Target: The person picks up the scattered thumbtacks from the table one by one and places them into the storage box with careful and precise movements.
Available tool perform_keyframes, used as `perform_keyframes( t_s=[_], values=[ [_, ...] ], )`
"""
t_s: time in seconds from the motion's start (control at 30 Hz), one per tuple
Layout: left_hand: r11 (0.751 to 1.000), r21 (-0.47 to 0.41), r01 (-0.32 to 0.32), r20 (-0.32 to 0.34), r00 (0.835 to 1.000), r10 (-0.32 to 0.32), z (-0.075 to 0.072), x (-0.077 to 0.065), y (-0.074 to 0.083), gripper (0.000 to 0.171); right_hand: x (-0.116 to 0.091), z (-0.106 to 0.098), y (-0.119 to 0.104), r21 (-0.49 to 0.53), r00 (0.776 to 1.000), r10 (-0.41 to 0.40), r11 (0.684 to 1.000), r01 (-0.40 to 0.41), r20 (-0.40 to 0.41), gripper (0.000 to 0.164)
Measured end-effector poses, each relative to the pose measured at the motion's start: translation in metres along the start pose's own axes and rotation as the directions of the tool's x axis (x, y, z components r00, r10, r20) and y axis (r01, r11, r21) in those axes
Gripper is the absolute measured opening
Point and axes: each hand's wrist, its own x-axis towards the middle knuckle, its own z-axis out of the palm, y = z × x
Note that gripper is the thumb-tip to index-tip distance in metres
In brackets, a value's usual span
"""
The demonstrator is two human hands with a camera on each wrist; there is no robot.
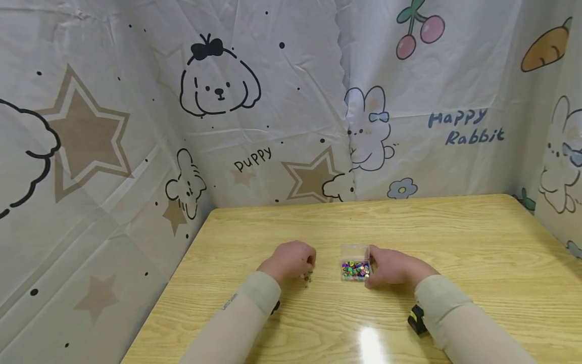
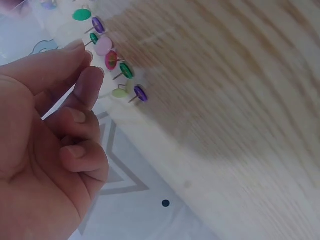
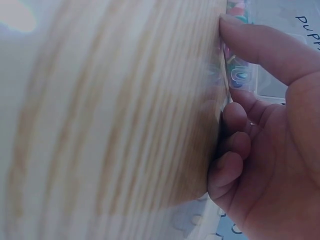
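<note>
Beside left fingers (image 2: 89, 89), grip unclear, tack row (image 2: 111, 60) lengthwise near-to-far, right fingers (image 3: 248, 105) closed around box (image 1: 353, 250).

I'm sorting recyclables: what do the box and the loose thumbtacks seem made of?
Box: probably clear, smooth plastic, as it's see-through. Thumbtacks: likely metal pins, being thin and greyish; smooth, coloured heads, plastic or painted metal, unclear.

In the head view the left hand (image 1: 293, 259) hides its own fingertips, so whether they pinch one of the thumbtacks (image 2: 126, 71) cannot be told, and the right hand (image 1: 393, 267) covers one end of the clear box (image 1: 354, 251). The right wrist view cuts that box off at the top, its contents blurred and partly behind the thumb, while both sleeves (image 1: 236, 318) run out of the head view's bottom edge.
</note>
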Motion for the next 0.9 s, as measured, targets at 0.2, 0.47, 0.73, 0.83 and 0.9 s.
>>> perform_keyframes(
  t_s=[0.2,0.47,0.73,0.83,0.9],
  values=[
    [1.0,-0.023,0.005,0.027,1.0,-0.004,0.0,-0.003,0.0,0.019,-0.001,0.0,-0.001,0.006,1.0,0.001,1.0,-0.001,0.003,0.059],
    [1.0,-0.009,-0.018,-0.002,1.0,0.018,0.004,-0.001,0.002,0.024,-0.002,-0.002,-0.002,0.008,1.0,0.004,1.0,-0.004,0.005,0.063],
    [0.997,0.055,-0.053,-0.035,0.998,0.055,0.008,0.002,0.005,0.023,-0.001,-0.001,-0.002,0.013,1.0,0.014,1.0,-0.014,0.004,0.062],
    [0.996,0.07,-0.053,-0.041,0.998,0.056,0.01,0.003,0.006,0.023,-0.002,-0.001,-0.003,0.016,1.0,0.015,1.0,-0.015,0.006,0.062],
    [0.996,0.076,-0.049,-0.042,0.998,0.052,0.01,0.004,0.007,0.023,-0.002,-0.001,-0.003,0.017,1.0,0.015,1.0,-0.015,0.006,0.062]
  ],
)
